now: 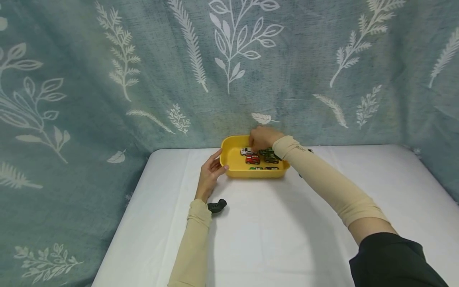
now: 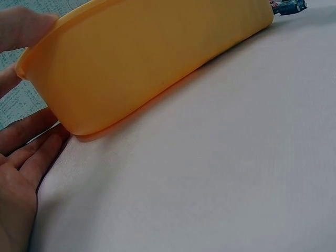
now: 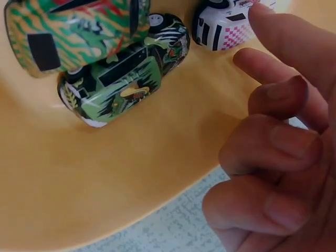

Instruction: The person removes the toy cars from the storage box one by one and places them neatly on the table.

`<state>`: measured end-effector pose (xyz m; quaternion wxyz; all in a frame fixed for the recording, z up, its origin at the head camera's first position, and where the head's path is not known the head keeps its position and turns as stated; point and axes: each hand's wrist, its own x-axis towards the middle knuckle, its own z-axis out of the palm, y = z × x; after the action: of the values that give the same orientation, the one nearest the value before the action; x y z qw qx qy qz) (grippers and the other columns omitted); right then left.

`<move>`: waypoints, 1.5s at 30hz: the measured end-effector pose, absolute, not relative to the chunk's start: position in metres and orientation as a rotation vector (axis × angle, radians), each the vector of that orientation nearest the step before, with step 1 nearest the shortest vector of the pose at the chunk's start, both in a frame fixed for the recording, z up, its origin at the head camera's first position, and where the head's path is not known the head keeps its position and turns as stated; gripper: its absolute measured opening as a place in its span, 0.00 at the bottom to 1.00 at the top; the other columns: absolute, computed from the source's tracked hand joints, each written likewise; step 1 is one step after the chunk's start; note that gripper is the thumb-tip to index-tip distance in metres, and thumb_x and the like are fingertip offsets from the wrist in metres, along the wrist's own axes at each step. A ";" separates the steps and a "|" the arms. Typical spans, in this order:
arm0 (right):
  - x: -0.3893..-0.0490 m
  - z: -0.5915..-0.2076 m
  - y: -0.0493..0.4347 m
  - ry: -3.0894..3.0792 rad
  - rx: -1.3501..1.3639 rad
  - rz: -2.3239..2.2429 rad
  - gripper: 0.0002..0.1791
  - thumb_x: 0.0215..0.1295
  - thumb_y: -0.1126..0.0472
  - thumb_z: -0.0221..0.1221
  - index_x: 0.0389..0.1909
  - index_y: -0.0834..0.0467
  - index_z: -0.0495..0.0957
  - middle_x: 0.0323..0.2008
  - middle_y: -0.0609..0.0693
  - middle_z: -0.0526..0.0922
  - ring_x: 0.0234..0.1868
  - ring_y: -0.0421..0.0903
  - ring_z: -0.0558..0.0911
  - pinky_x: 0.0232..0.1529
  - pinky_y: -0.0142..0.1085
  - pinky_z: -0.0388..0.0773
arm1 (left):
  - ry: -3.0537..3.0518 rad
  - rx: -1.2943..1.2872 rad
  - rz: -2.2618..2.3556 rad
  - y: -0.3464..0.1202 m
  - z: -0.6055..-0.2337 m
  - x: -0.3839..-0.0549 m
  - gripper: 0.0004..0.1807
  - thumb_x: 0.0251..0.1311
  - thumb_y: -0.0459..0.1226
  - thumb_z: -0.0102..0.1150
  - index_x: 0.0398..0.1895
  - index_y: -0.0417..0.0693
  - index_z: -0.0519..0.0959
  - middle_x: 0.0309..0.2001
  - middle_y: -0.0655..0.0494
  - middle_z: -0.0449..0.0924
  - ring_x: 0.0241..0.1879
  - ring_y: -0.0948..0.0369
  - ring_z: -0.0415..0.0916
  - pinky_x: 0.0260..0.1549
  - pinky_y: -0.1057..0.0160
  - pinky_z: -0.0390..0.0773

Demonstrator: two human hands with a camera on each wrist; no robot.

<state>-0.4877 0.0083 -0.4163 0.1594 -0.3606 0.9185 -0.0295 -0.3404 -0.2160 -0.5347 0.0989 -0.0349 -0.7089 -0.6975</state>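
Toy traffic at close quarters — a person's right hand [image 1: 264, 137] reaches into a yellow tray [image 1: 231, 173] on a white-covered table [image 1: 265, 239], thumb and forefinger at a white toy car [image 1: 246, 151] inside. The step in hand appears to be placing or arranging cars in the tray; from here, setting down and picking up look alike. The right hand's fingers are bent, with a narrow gap between thumb and forefinger; whether they pinch the car cannot be told. The left hand [image 1: 210, 173] grips the tray's left end, apparently to steady it. The next move likely calls for a careful touch — clear of the red toy car [image 1: 252, 160] on the tray's near side of the white one, and of the green toy cars [image 1: 271, 159] crowded toward the tray's right end. The white car's long axis runs roughly along the tray's length; which end is its nose is unclear. A dark blue toy car [image 2: 290, 6] stands outside the tray, past its right end.
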 end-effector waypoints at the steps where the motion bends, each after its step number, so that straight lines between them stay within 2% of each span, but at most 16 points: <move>1: -0.488 -0.417 0.008 2.630 -1.033 -0.083 0.16 0.72 0.54 0.68 0.56 0.55 0.89 0.56 0.54 0.89 0.55 0.54 0.87 0.60 0.53 0.85 | -2.098 -0.102 -2.064 -0.216 -0.535 -0.340 0.38 0.64 0.32 0.71 0.79 0.52 0.71 0.72 0.40 0.76 0.71 0.45 0.75 0.75 0.47 0.72; 10: -0.488 -0.429 0.008 2.727 -1.144 -0.044 0.13 0.68 0.52 0.72 0.48 0.53 0.92 0.49 0.51 0.92 0.48 0.52 0.89 0.54 0.51 0.88 | -2.098 -0.104 -2.058 -0.215 -0.536 -0.341 0.38 0.64 0.31 0.71 0.79 0.50 0.71 0.71 0.37 0.77 0.71 0.44 0.76 0.75 0.46 0.72; 12: -0.487 -0.430 0.008 2.750 -1.166 -0.034 0.09 0.67 0.53 0.73 0.42 0.53 0.92 0.44 0.50 0.92 0.43 0.49 0.89 0.49 0.49 0.89 | -2.094 -0.116 -2.054 -0.216 -0.536 -0.341 0.38 0.64 0.31 0.71 0.79 0.49 0.71 0.70 0.36 0.77 0.70 0.43 0.76 0.74 0.45 0.72; 13: -0.486 -0.430 0.007 2.757 -1.174 -0.025 0.08 0.67 0.53 0.73 0.37 0.53 0.92 0.38 0.49 0.91 0.38 0.47 0.87 0.44 0.46 0.88 | -2.093 -0.121 -2.052 -0.216 -0.536 -0.341 0.38 0.65 0.31 0.70 0.79 0.48 0.71 0.70 0.36 0.77 0.70 0.42 0.76 0.74 0.44 0.72; 14: -0.485 -0.431 0.007 2.763 -1.180 -0.013 0.08 0.67 0.54 0.72 0.31 0.53 0.89 0.31 0.47 0.87 0.32 0.45 0.83 0.38 0.43 0.85 | -2.093 -0.124 -2.052 -0.216 -0.536 -0.341 0.38 0.64 0.31 0.70 0.79 0.48 0.70 0.71 0.35 0.76 0.70 0.41 0.75 0.74 0.43 0.72; 16: -0.484 -0.433 0.006 2.777 -1.194 0.015 0.16 0.67 0.54 0.72 0.21 0.52 0.81 0.21 0.44 0.75 0.24 0.42 0.72 0.29 0.37 0.74 | -2.087 -0.130 -2.058 -0.216 -0.536 -0.341 0.38 0.64 0.31 0.70 0.79 0.47 0.70 0.71 0.34 0.75 0.71 0.40 0.74 0.75 0.42 0.71; 19: -0.484 -0.437 0.005 2.794 -1.201 0.051 0.26 0.69 0.55 0.70 0.15 0.49 0.68 0.15 0.44 0.59 0.20 0.41 0.61 0.26 0.36 0.61 | -2.089 -0.127 -2.059 -0.217 -0.535 -0.341 0.39 0.64 0.31 0.70 0.79 0.47 0.70 0.72 0.33 0.74 0.72 0.38 0.73 0.75 0.40 0.69; 23: -0.482 -0.441 0.003 2.830 -1.205 0.073 0.29 0.70 0.57 0.68 0.13 0.47 0.64 0.14 0.42 0.57 0.19 0.40 0.58 0.24 0.35 0.59 | -2.101 -0.101 -2.047 -0.217 -0.535 -0.340 0.38 0.64 0.32 0.70 0.79 0.49 0.71 0.71 0.34 0.75 0.71 0.39 0.74 0.75 0.41 0.70; 26: -0.480 -0.444 0.002 2.857 -1.193 0.086 0.28 0.72 0.60 0.66 0.14 0.48 0.61 0.15 0.43 0.56 0.20 0.41 0.58 0.24 0.35 0.59 | -2.105 -0.097 -2.036 -0.216 -0.535 -0.340 0.38 0.64 0.33 0.71 0.78 0.50 0.71 0.70 0.35 0.76 0.70 0.40 0.75 0.74 0.42 0.71; 33: -0.477 -0.447 0.003 2.874 -1.122 0.126 0.17 0.75 0.59 0.62 0.23 0.53 0.73 0.22 0.50 0.75 0.25 0.46 0.72 0.28 0.39 0.71 | -2.110 -0.098 -2.025 -0.215 -0.536 -0.341 0.38 0.64 0.33 0.71 0.78 0.51 0.71 0.71 0.37 0.76 0.70 0.42 0.75 0.75 0.43 0.71; 38: -0.477 -0.445 0.010 2.881 -1.111 0.102 0.13 0.75 0.59 0.62 0.26 0.53 0.78 0.29 0.52 0.80 0.29 0.47 0.74 0.29 0.41 0.74 | -2.133 -0.086 -2.016 -0.213 -0.537 -0.339 0.38 0.64 0.34 0.71 0.78 0.54 0.72 0.71 0.40 0.76 0.70 0.44 0.76 0.74 0.46 0.72; 42: -0.473 -0.434 0.017 2.880 -1.162 0.015 0.07 0.77 0.60 0.59 0.39 0.56 0.84 0.40 0.56 0.80 0.37 0.51 0.78 0.35 0.45 0.80 | -2.133 -0.078 -2.018 -0.212 -0.535 -0.338 0.38 0.65 0.33 0.71 0.78 0.54 0.72 0.71 0.41 0.77 0.69 0.46 0.77 0.74 0.48 0.73; 45: -0.469 -0.422 0.022 2.872 -1.204 -0.043 0.09 0.78 0.61 0.58 0.49 0.59 0.85 0.46 0.59 0.81 0.42 0.53 0.81 0.39 0.48 0.83 | -2.124 -0.075 -2.017 -0.212 -0.533 -0.339 0.38 0.64 0.32 0.71 0.78 0.55 0.72 0.71 0.41 0.77 0.70 0.45 0.76 0.74 0.47 0.73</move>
<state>-0.4690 0.0223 -0.4216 0.0134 -0.3866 0.9220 -0.0137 -0.3385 -0.2123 -0.5329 0.1053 -0.0254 -0.7209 -0.6845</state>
